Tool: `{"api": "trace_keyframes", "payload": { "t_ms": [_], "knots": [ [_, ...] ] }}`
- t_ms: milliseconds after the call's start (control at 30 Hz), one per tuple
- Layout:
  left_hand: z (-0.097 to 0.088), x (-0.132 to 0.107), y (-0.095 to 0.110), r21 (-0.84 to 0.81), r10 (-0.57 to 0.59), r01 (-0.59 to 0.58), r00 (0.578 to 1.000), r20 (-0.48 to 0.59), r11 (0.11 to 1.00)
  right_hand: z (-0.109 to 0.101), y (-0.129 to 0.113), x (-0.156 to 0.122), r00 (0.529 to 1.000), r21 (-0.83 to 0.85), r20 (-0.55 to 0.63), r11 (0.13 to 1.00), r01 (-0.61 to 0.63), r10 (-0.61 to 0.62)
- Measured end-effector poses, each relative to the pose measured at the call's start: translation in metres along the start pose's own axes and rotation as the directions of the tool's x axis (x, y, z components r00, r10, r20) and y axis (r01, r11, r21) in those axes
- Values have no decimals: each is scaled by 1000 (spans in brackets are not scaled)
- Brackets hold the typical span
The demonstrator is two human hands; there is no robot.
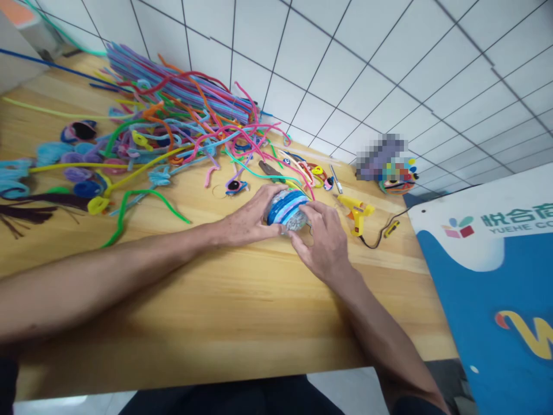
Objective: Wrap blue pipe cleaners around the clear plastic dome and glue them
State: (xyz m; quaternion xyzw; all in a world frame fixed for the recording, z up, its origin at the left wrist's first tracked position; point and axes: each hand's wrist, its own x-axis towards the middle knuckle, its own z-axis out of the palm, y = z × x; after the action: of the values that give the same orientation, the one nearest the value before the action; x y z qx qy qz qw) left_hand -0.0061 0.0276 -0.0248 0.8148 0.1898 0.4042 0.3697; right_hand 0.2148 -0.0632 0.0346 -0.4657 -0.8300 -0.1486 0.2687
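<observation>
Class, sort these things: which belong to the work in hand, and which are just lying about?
In the work:
striped ball, between left hand and right hand
fuzzy stems, probably
glue gun, perhaps

Seemingly lying about:
colourful round piece
small yellow item

Smooth wood, with visible grain, on table (pixel 233 323) | matt and fuzzy, like soft fibre, on pipe cleaners (pixel 181 95) | rough, crinkled, silvery at bare part of ball (pixel 288 210), hard to tell if foil or film | smooth yellow plastic on glue gun (pixel 358 213) | smooth, tiled finish on wall (pixel 332 57)
</observation>
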Motion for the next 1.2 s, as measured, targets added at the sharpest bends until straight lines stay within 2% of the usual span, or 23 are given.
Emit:
{"api": "trace_keyframes", "payload": {
  "t_ms": [267, 667, 900, 1067, 1200],
  "knots": [
    [-2, 1, 2, -40, -60, 61, 998, 16, 997, -1, -1, 0, 1000, -12, 7, 1000, -5, 5],
    [-2, 1, 8, -36, -86, 85, 996, -18, 996, -1, 2, 1, 1000, 33, 23, 999, -7, 7],
    [2, 2, 18, -77, -186, 180, 979, -78, 981, -5, 0, 2, 999, 100, 7, 994, 30, -31],
    [1, 3, 20, -124, -174, 169, 984, -27, 978, -7, 13, 4, 999, 239, -8, 970, 32, -31],
    [-2, 5, 21, -161, -181, 180, 983, 8, 970, -5, 25, 4, 1000, 275, 22, 961, -9, 3]
  ]
}}
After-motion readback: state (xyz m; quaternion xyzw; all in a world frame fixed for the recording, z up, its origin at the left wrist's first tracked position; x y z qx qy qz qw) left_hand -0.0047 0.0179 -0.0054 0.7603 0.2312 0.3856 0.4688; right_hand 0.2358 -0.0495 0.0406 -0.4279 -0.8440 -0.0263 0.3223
